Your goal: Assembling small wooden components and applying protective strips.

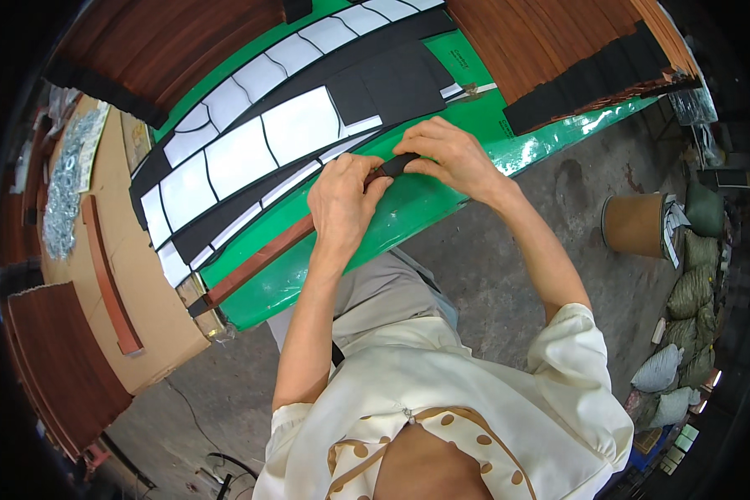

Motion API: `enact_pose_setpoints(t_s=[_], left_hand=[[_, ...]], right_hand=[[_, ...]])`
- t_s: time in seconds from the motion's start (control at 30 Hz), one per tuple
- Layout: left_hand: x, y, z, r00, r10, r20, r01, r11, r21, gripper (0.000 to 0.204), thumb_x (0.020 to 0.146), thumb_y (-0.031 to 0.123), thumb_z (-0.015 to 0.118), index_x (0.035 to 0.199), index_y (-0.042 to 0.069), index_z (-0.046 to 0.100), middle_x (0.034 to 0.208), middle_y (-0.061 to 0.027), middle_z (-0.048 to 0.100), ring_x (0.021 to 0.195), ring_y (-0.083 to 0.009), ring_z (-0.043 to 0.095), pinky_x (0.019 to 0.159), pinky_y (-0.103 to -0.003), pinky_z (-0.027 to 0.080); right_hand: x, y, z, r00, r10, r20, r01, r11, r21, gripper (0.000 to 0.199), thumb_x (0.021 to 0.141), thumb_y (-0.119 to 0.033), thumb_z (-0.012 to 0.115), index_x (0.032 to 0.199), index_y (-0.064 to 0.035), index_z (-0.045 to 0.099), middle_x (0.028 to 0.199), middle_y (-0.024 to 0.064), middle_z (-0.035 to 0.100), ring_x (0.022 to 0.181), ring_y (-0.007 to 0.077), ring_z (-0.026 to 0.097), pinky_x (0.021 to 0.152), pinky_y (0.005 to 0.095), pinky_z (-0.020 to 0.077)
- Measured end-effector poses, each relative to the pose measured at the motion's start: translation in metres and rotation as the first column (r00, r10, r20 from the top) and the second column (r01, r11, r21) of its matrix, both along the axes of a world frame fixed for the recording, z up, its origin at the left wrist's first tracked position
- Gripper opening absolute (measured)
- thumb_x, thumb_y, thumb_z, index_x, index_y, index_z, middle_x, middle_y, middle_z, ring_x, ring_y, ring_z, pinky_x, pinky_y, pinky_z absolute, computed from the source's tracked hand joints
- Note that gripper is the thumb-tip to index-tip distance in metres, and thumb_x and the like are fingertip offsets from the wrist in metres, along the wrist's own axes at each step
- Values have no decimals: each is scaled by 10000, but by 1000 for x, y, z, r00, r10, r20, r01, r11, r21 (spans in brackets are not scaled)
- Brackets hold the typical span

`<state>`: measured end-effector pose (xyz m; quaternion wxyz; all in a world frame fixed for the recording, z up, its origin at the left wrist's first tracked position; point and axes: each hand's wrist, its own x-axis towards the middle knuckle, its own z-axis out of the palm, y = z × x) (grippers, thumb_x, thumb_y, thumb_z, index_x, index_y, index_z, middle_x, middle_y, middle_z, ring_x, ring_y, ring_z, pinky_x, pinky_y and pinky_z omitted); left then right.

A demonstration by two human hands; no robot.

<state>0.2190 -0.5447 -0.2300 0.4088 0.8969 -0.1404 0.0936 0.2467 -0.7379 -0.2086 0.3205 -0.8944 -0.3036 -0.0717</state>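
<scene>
A long reddish-brown wooden slat [262,256] lies slantwise along the near edge of the green tabletop, its far left tip black. My left hand [342,198] is closed around it near the right end, thumb and fingers pinching. At that end sits a black strip [398,165], which looks wrapped on the wood. My right hand [454,157] pinches this black piece between thumb and fingers. Beyond both hands lie white strips [240,158] parted by black lines, on black sheets [392,71]. Fingers hide part of where the black strip meets the slat.
Stacks of brown slats with black ends stand at the back right [558,50] and back left [162,54]. On cardboard [150,283] at left lie a single slat [108,275] and clear plastic bags [68,183]. A brown drum [635,225] and sacks [692,287] stand at right.
</scene>
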Motion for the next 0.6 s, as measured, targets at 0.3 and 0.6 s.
enact_pose_setpoints(t_s=[0.3, 0.6], left_hand=[[-3, -1, 3, 1000, 16, -5, -15, 1000, 17, 210, 670, 119, 746, 857, 84, 657, 778, -33, 608, 742, -225, 580, 620, -358, 459], [-2, 0, 1, 997, 3, 81, -4, 1000, 17, 190, 681, 114, 743, 838, 67, 646, 753, -30, 610, 714, -200, 587, 607, -328, 458]], right_hand=[[10, -2, 3, 990, 137, 23, -136, 989, -60, 245, 674, -65, 716, 908, -60, 646, 857, 29, 590, 820, 223, 546, 702, 341, 491], [16, -5, 13, 979, 200, -26, -202, 965, -167, 312, 663, -66, 728, 956, -32, 625, 890, 66, 591, 839, 246, 560, 712, 349, 483]])
